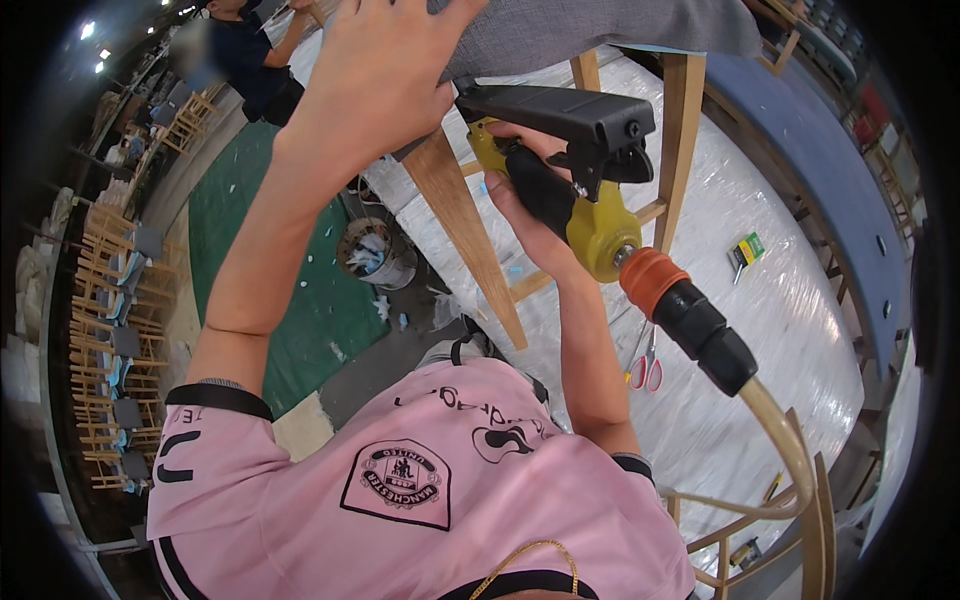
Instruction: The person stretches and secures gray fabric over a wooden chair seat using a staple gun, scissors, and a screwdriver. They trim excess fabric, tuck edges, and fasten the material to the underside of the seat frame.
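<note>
My right hand [530, 205] is wrapped round the grip of a yellow and black pneumatic staple gun [600, 230]. Its nose meets the near edge of a grey fabric-covered chair seat [590, 35]. At that edge my left hand [385, 75] holds the grey fabric, with the thumb low beside the gun's nose; some fingertips are cut off by the upper rim. Wooden legs [465, 230] reach down from the seat. From the gun's orange and black coupling [680, 310] an air hose [785, 430] curves down to the right.
Scissors with red handles [648, 372] and a small yellow-green packet [748, 250] lie on the plastic-wrapped table [790, 330]. A bucket of scraps [385, 260] stands on the floor. Stacked chairs [120, 340] line the left; another person [250, 60] works at far left. A blue-topped table [820, 160] is on the right.
</note>
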Tool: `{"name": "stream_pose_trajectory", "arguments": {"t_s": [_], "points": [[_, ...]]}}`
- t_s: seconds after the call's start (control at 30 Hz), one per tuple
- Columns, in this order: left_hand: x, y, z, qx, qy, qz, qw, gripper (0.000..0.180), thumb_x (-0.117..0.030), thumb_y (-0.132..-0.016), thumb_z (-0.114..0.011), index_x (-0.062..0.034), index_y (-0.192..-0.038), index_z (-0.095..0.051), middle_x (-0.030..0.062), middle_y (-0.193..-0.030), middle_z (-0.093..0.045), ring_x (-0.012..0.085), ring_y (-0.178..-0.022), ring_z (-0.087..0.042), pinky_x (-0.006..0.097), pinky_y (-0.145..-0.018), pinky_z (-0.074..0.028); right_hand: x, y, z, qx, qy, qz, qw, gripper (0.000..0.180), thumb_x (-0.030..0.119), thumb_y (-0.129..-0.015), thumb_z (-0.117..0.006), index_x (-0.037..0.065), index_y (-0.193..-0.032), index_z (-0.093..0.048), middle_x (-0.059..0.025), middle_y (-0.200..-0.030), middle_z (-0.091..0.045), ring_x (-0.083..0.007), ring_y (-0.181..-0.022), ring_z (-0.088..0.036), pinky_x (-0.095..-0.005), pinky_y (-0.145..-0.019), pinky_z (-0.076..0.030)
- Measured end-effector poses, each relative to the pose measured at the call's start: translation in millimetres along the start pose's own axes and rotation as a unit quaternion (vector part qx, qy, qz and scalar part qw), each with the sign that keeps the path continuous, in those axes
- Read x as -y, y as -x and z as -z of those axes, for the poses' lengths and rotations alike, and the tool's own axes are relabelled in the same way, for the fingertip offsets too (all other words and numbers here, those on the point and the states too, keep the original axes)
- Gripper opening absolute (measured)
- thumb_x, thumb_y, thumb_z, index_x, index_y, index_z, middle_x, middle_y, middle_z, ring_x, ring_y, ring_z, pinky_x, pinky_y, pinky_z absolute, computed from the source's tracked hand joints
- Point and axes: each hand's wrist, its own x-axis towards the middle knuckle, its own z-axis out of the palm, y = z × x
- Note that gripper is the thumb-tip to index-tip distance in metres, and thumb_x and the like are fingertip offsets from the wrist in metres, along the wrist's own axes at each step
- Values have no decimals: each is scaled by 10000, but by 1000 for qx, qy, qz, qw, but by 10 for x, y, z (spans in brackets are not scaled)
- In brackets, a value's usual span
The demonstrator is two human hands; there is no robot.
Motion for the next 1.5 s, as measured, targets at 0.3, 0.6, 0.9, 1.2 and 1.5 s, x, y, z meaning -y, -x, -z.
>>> {"name": "stream_pose_trajectory", "arguments": {"t_s": [0.3,0.6,0.9,1.2,1.5], "points": [[516,-8,85,18,113,-87,990,820,-380,-899,-727,-36,-1562,-389,253,-1536,-437,418,-1380,-456,484,-1166,-356,-10,-24,8,10,-43,-23,999,456,-3,-821,-735,70,-1262,-644,-87,-1229,-687,-211,-1132,-638,-343,-1021,-480],[459,-45,-11,39,51,-53,997,943,-322,-844,-778,-57,-1602,-284,268,-1521,-401,442,-1319,-472,485,-1144,-388,1,-110,-113,23,-103,-40,994,439,24,-833,-739,76,-1260,-652,-83,-1213,-690,-197,-1116,-647,-334,-1014,-487],[463,-124,-6,49,62,-37,996,955,-282,-792,-789,-52,-1587,-312,274,-1483,-429,453,-1277,-488,487,-1127,-405,-185,-308,-74,35,-36,60,997,393,45,-853,-742,95,-1239,-684,-65,-1215,-718,-203,-1120,-671,-351,-1001,-517],[408,-92,4,-4,117,-34,992,841,-267,-798,-758,-88,-1548,-425,283,-1493,-464,454,-1344,-479,506,-1179,-360,-230,-329,-36,70,-78,51,993,467,19,-798,-716,105,-1252,-651,-103,-1265,-652,-230,-1069,-685,-333,-919,-539],[599,11,-66,5,210,-27,977,695,-319,-889,-720,-96,-1513,-512,291,-1554,-442,456,-1443,-420,509,-1213,-298,-37,-301,57,85,-144,35,985,406,-72,-831,-707,51,-1215,-659,-71,-1247,-674,-183,-1150,-616,-323,-1034,-461]]}}
